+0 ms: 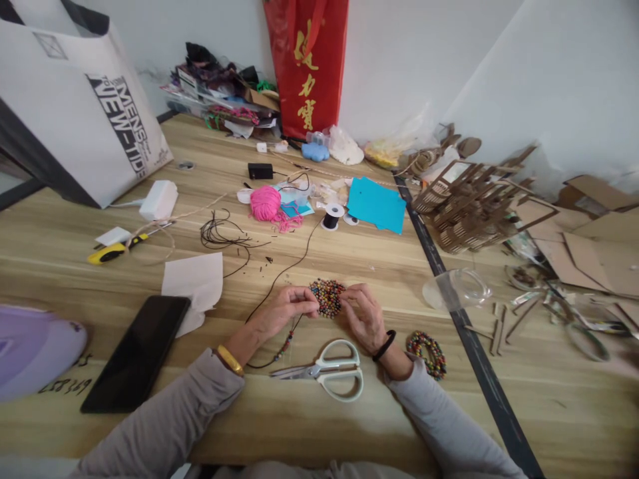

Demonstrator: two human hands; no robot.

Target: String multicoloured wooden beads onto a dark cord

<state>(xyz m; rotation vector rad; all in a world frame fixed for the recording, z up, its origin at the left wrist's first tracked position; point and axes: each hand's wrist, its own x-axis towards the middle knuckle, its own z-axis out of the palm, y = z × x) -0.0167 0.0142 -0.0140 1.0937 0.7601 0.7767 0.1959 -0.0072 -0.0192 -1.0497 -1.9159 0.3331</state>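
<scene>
A pile of small multicoloured beads (327, 297) lies on the table between my two hands. My left hand (287, 307) is closed in a pinch at the pile's left side. From under its fingers a thin black cord (259, 303) hangs, with several beads strung on it (284, 346). On the pile's right edge, my right hand (363, 316) has its fingers bent and drawn together at the beads; anything between the tips is too small to make out. Scissors with pale green handles (339, 369) lie just below the hands. A beaded loop (426, 354) rests beside my right wrist.
The cord leads up to a spool (331, 216). Behind are pink yarn (265, 203) and blue sheets (377, 205). A phone (136, 352), paper (192, 286) and yellow cutter (107, 253) lie left. A clear cup (456, 289) and wooden frames (469, 206) stand right.
</scene>
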